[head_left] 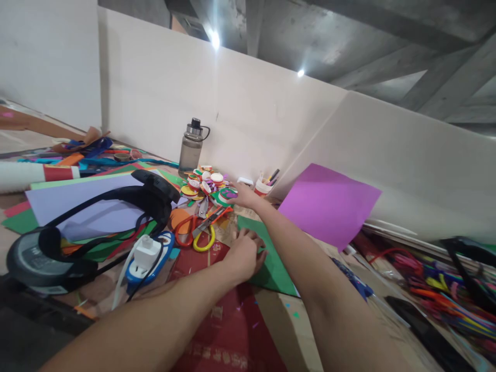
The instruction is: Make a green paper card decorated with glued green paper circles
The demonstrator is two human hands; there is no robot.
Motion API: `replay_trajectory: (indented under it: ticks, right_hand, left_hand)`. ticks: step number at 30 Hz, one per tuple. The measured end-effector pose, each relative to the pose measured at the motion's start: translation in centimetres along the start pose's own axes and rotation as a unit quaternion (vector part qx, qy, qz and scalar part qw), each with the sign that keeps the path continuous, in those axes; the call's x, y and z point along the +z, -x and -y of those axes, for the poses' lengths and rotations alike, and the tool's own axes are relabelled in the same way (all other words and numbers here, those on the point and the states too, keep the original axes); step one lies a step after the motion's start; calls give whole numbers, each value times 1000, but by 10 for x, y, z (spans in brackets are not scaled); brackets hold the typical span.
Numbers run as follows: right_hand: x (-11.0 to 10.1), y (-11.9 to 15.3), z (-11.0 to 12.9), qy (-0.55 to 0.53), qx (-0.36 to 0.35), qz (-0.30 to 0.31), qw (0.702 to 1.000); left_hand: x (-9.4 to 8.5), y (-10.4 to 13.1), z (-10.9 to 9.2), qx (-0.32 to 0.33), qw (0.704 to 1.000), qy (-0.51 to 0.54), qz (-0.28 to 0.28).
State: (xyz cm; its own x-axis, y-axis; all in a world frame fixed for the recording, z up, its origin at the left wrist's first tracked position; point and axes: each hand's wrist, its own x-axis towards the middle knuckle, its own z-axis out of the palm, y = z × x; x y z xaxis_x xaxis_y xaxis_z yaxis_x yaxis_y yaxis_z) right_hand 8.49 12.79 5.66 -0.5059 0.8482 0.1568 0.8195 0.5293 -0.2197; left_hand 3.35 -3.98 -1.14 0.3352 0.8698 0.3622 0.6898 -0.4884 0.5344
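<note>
My left hand [244, 254] rests on the left edge of a green paper sheet [273, 258], fingers a little apart and nothing visible in them. My right hand [245, 196] reaches beyond it to a pile of small round paper pieces [197, 183]. Its fingers touch a green and purple round piece [225, 196] at the pile's right side; whether they grip it is unclear. Left of my hands, scissors with red and yellow handles [204, 243] and an orange-handled cutter [211, 221] lie together. A red printed board [228, 330] lies beneath my left forearm.
A bottle [191, 150] stands behind the pile, near a pen cup [263, 187]. Purple paper [329, 204] leans at the right wall. A black headset [42, 258], a blue power strip [149, 263] and coloured sheets [89, 206] lie left. Colourful strips [445, 289] lie right.
</note>
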Motion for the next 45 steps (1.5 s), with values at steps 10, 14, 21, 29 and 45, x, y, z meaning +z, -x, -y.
replay_trajectory:
  ticks: [10,14,21,29,45]
  right_hand:
    - [1,-2,-9,-64,-18,1,998]
    - [1,-4,-12,-75,-18,-7,997]
    - [1,-8,-9,-75,-18,5,997]
    - [1,-7,-2,-105,4,22,994]
    - [-5,-19,-20,-135,50,-70,987]
  left_hand:
    - [5,-1,5,4,1000,-8,-11]
    - [9,-2,8,9,1000,-3,-14]
    - [4,0,4,7,1000,6,-19]
    - [2,1,3,14,1000,20,-16]
    - [0,-1,5,9,1000,4,3]
